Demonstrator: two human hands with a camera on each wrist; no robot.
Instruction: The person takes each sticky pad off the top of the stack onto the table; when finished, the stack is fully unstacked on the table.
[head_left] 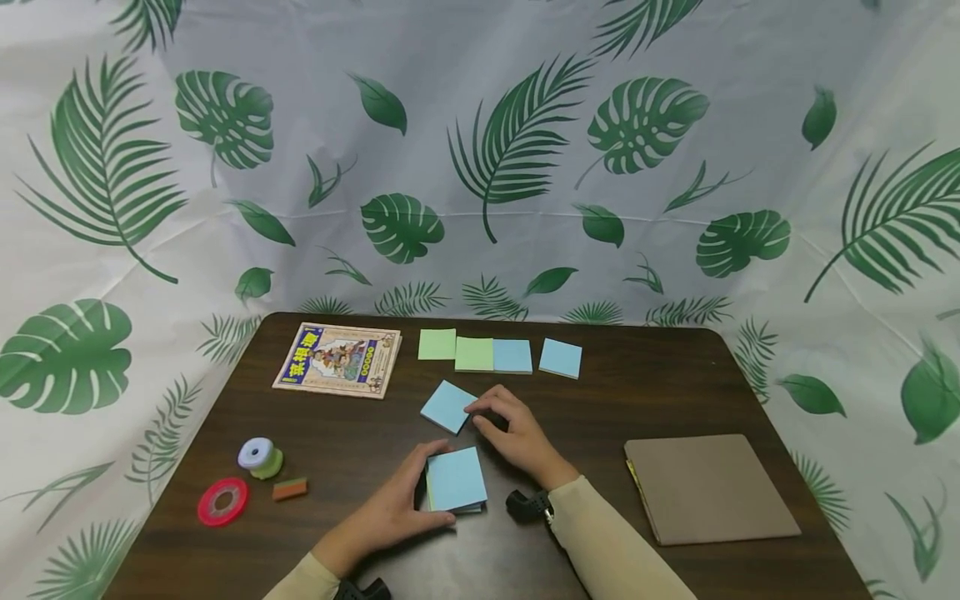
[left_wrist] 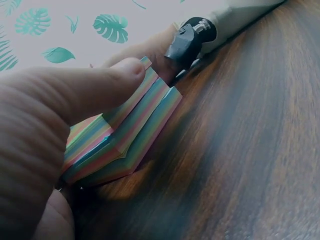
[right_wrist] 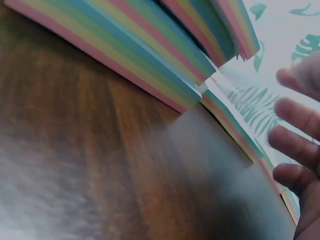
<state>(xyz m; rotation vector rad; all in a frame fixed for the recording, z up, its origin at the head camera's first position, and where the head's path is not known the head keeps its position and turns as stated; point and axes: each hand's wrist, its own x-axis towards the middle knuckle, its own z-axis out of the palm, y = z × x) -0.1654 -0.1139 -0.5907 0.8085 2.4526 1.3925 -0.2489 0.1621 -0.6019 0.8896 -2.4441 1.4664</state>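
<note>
My left hand (head_left: 397, 504) grips a stack of sticky note pads (head_left: 456, 479) by its side, thumb near the front edge and fingers behind. In the left wrist view the thumb lies along the stack's striped side (left_wrist: 145, 120), where several pads sit slightly out of line. My right hand (head_left: 517, 433) is beyond the stack, its fingertips at the right corner of a single blue sticky note pad (head_left: 447, 407). The right wrist view shows the right hand's fingers (right_wrist: 295, 142) apart and loosely bent, with nothing between them.
Along the back lie green pads (head_left: 437, 344) and blue pads (head_left: 560, 358), beside a comic-style booklet (head_left: 341, 360). At left are a blue-and-green spool (head_left: 258, 457), a red tape ring (head_left: 206, 504) and a small orange-and-green block (head_left: 290, 489). A brown folder (head_left: 708, 487) lies at right.
</note>
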